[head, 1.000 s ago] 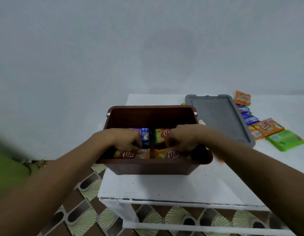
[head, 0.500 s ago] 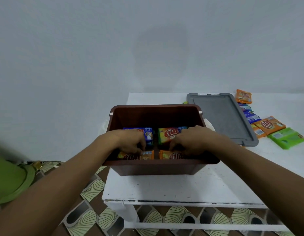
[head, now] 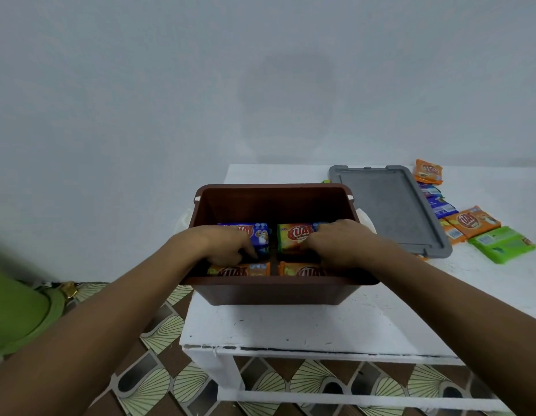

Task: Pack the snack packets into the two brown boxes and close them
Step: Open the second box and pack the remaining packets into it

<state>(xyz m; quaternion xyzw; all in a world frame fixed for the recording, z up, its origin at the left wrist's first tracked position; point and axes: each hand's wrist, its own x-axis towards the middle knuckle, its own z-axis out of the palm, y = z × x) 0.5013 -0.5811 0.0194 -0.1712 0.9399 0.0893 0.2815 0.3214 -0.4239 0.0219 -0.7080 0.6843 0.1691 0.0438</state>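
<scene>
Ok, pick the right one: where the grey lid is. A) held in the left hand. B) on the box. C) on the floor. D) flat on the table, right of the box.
D: the lid lies flat on the table, to the right of the box, which stands open.

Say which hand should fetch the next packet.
Right, probably. The loose packets lie past the grey lid, on the same side of the brown box as the right hand; the left hand would have to cross it.
</scene>
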